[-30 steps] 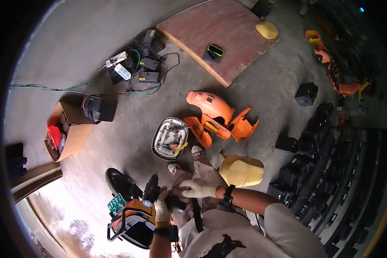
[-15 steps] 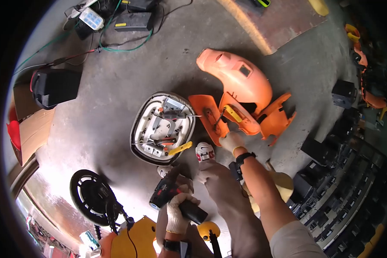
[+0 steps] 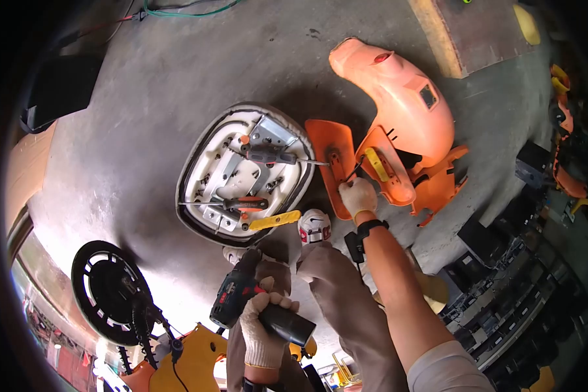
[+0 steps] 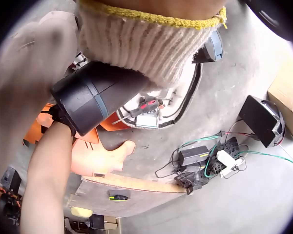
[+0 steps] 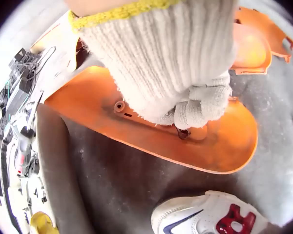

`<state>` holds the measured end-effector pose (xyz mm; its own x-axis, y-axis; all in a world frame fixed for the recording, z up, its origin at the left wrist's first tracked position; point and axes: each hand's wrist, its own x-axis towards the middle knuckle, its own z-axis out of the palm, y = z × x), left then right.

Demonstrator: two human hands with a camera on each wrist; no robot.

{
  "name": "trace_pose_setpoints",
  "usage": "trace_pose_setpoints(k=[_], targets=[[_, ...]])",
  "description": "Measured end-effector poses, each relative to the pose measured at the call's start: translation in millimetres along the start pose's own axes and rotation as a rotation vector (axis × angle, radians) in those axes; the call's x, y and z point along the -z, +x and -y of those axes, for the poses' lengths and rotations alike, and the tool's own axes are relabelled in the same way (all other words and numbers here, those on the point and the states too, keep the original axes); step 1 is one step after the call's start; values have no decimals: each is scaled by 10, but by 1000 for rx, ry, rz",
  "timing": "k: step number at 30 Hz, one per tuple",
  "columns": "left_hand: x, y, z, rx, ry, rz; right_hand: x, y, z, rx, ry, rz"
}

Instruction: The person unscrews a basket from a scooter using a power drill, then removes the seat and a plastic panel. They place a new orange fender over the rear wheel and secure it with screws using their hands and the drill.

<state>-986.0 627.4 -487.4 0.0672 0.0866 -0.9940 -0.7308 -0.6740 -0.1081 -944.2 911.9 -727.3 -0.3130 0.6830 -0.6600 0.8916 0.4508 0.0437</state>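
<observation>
My gloved left hand (image 3: 264, 333) grips a cordless drill (image 3: 232, 297) by its handle, low in front of the legs. In the left wrist view its black battery end (image 4: 83, 97) juts out beside the glove cuff. Down at the long orange panel (image 3: 326, 134) reaches my gloved right hand (image 3: 359, 198). The right wrist view shows its curled fingers at the panel (image 5: 224, 158), right beside a small dark metal piece (image 5: 184, 133); I cannot tell whether they pinch it. A second orange panel (image 3: 402, 186), bearing a yellow piece (image 3: 375, 163), lies beside it.
An upturned seat-like shell (image 3: 181, 196) holds screws and two screwdrivers, one grey (image 3: 271, 155) and one red-black (image 3: 245, 204). A yellow-handled item (image 3: 276, 220) lies across its edge. A large orange cover (image 3: 411, 104) lies beyond. At left stands a black wheel (image 3: 108, 294).
My right hand has gone from above the lap down to the orange panel. The left hand still holds the drill. The head view has tilted and moved closer to the floor parts.
</observation>
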Motion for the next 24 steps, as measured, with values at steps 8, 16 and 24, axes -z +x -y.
trace_pose_setpoints(k=[8,16,24], targets=[[-104,73,-146,67,-83,65,-94,305,148,-124,1,-40],[-36,96,-119,104,-274,115,73,-68,-134,347,-30,-355],[-47,145,-71,150,-432,226,779,-785,631,669,-2,224]])
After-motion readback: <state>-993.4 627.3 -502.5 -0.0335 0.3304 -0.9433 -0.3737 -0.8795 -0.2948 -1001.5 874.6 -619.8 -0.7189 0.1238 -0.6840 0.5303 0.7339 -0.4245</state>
